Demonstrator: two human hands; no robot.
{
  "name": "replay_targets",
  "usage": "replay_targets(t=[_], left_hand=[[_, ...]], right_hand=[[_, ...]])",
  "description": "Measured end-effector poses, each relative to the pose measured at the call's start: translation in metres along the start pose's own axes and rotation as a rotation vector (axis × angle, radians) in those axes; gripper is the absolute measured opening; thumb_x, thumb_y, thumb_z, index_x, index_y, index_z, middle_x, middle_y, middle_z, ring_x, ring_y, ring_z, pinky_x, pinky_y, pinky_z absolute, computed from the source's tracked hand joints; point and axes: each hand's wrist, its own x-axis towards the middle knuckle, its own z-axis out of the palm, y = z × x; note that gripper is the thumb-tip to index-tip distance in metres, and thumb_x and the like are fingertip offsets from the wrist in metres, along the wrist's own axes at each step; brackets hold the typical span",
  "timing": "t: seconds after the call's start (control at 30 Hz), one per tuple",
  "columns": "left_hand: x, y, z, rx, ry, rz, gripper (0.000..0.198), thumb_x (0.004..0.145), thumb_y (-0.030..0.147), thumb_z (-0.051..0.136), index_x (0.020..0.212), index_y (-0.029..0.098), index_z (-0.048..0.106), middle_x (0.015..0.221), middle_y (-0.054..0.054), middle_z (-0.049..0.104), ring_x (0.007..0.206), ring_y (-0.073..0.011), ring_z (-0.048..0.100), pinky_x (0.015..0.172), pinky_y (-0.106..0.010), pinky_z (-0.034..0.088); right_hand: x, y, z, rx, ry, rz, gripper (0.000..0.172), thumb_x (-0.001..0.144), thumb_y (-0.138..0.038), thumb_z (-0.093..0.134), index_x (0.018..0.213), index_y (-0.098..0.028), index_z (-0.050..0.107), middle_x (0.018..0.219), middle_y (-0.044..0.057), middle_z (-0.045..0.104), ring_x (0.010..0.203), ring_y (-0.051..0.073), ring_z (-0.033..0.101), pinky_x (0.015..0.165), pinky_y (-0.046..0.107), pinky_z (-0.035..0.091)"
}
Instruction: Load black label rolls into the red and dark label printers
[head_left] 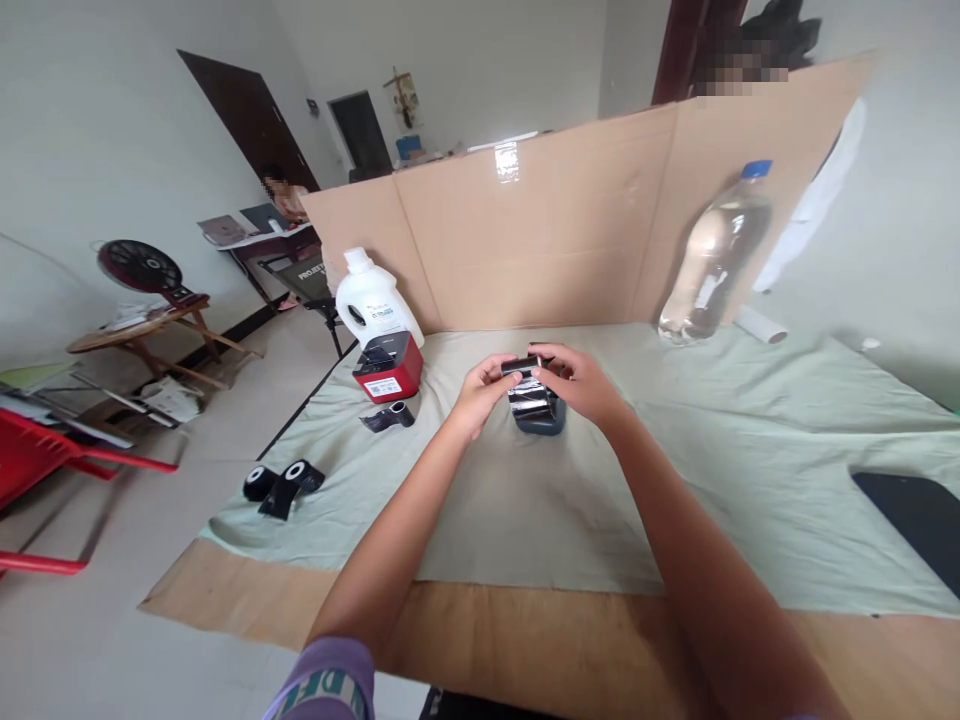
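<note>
Both my hands meet over the middle of the green cloth point(525, 500). My left hand point(480, 390) and my right hand point(585, 385) pinch the two ends of a small black ribbon roll point(523, 366). Shiny black ribbon hangs from it down to a dark grey cartridge holder point(541, 418) resting on the cloth just under my fingers. Left of my hands stands a red label printer point(388, 367) with a white sticker on its front. A loose black ribbon spool point(391, 416) lies in front of it.
A white jug point(371, 298) stands behind the printer. Two black rolls point(283, 484) lie near the cloth's left edge. A clear water bottle point(712, 255) leans on the cardboard screen point(555, 220). A dark flat object point(911, 515) lies at right. Another person sits at a far desk.
</note>
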Motion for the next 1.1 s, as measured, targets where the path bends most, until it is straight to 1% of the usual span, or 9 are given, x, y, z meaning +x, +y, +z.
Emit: replay_targets(t=[0.1,0.2,0.33,0.47,0.6,0.73,0.83,0.97,1.1], left_hand=[[-0.004,-0.027,0.008,-0.050,0.107,0.033,0.088,0.063,0.042,0.089,0.138,0.018,0.049,0.092,-0.003,0.073,0.081,-0.0154,0.067,0.082,-0.029,0.050],[-0.019,-0.060,0.011,0.000,0.140,0.018,0.111,0.066,0.045,0.087,0.155,0.018,0.025,0.079,0.001,0.071,0.070,-0.0134,0.064,0.074,-0.026,0.049],[-0.038,-0.086,0.011,0.134,0.171,-0.033,0.100,0.074,0.046,0.081,0.154,0.015,0.029,0.056,0.009,0.056,0.054,-0.0093,0.052,0.060,-0.022,0.042],[-0.039,-0.090,0.009,0.189,0.212,-0.075,0.095,0.076,0.047,0.078,0.153,0.015,0.033,0.054,0.009,0.053,0.052,-0.0089,0.048,0.057,-0.021,0.041],[-0.037,-0.089,0.008,0.197,0.205,-0.100,0.094,0.076,0.047,0.078,0.153,0.014,0.033,0.053,0.009,0.053,0.050,-0.0086,0.046,0.054,-0.020,0.039],[-0.036,-0.091,0.007,0.222,0.198,-0.103,0.091,0.077,0.044,0.077,0.152,0.014,0.035,0.053,0.008,0.053,0.050,-0.0082,0.044,0.053,-0.020,0.038],[-0.035,-0.091,0.007,0.223,0.194,-0.130,0.090,0.077,0.044,0.078,0.151,0.014,0.037,0.052,0.008,0.053,0.048,-0.0086,0.045,0.051,-0.020,0.038],[-0.033,-0.091,0.007,0.199,0.194,-0.160,0.088,0.074,0.045,0.079,0.148,0.015,0.041,0.052,0.008,0.054,0.047,-0.0097,0.047,0.049,-0.021,0.038],[-0.033,-0.092,0.008,0.192,0.191,-0.153,0.085,0.073,0.044,0.080,0.146,0.016,0.045,0.050,0.008,0.052,0.044,-0.0086,0.044,0.046,-0.021,0.034]], right_hand=[[0.004,0.011,-0.003,-0.042,-0.049,0.019,0.025,0.078,-0.031,0.063,0.100,-0.020,0.068,0.085,0.002,0.068,0.067,0.013,0.055,0.067,0.028,0.045],[0.009,0.034,-0.003,-0.052,0.048,0.045,0.023,0.076,-0.031,0.063,0.096,-0.020,0.065,0.088,0.003,0.069,0.071,0.015,0.058,0.068,0.029,0.045],[0.012,0.071,-0.004,-0.158,0.085,0.114,0.021,0.076,-0.029,0.063,0.095,-0.021,0.064,0.093,0.004,0.070,0.072,0.016,0.057,0.074,0.032,0.047],[0.011,0.094,0.000,-0.286,0.044,0.148,0.022,0.079,-0.027,0.060,0.100,-0.022,0.065,0.101,0.005,0.071,0.069,0.015,0.055,0.077,0.033,0.047],[0.013,0.104,0.009,-0.356,0.024,0.125,0.023,0.083,-0.026,0.059,0.103,-0.022,0.066,0.100,0.005,0.071,0.073,0.017,0.058,0.080,0.034,0.047],[0.015,0.110,0.015,-0.401,0.036,0.132,0.020,0.083,-0.023,0.058,0.102,-0.022,0.066,0.097,0.006,0.069,0.083,0.021,0.060,0.084,0.037,0.047],[0.015,0.113,0.018,-0.410,0.054,0.112,0.014,0.083,-0.020,0.055,0.092,-0.021,0.066,0.097,0.007,0.063,0.095,0.023,0.060,0.090,0.038,0.047],[0.013,0.117,0.028,-0.420,0.149,0.169,0.014,0.082,-0.020,0.055,0.094,-0.022,0.063,0.103,0.008,0.055,0.097,0.023,0.058,0.093,0.040,0.048],[0.011,0.121,0.036,-0.365,0.316,0.315,0.039,0.080,-0.026,0.058,0.118,-0.020,0.054,0.113,0.012,0.057,0.099,0.025,0.059,0.091,0.040,0.049]])
